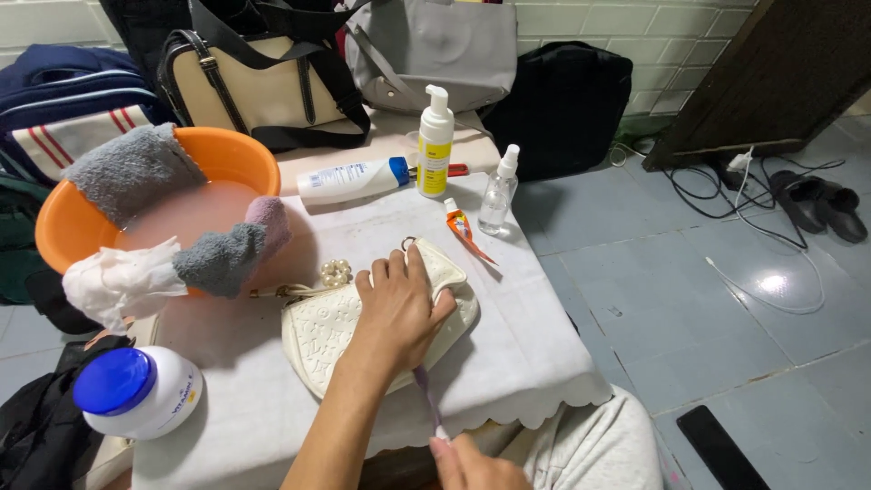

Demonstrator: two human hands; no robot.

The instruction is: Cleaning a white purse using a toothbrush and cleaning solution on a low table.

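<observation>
- On the white-clothed table (535, 354), the left hand (396, 304) lies palm-down across a cream embossed handbag (318, 340), fingers spread and pressing it flat rather than clenching it.
- At the bottom edge, the right hand (472, 465) pinches the end of a thin purple-handled brush (426, 399), probably a toothbrush; its head is hidden under the left hand, against the bag.
- The handbag rests near the table's middle, its pearl charm (335, 270) and metal clasp pointing toward the basin.
- Just beside the bag's far end lies a small orange-and-white tube (461, 227), with a clear spray bottle (498, 191), a white-and-yellow pump bottle (435, 143) and a white bottle on its side (349, 180) beyond it.
- An orange basin (63, 227) of cloudy water holds grey cloths (136, 168) and a white rag (118, 281) over its rim; a white jar with a blue lid (136, 392) stands at the near corner.
- Judging by the cloudy water and set-out products, scrubbing looks underway; the bag shows no foam, and rinsing or wiping appears left.
</observation>
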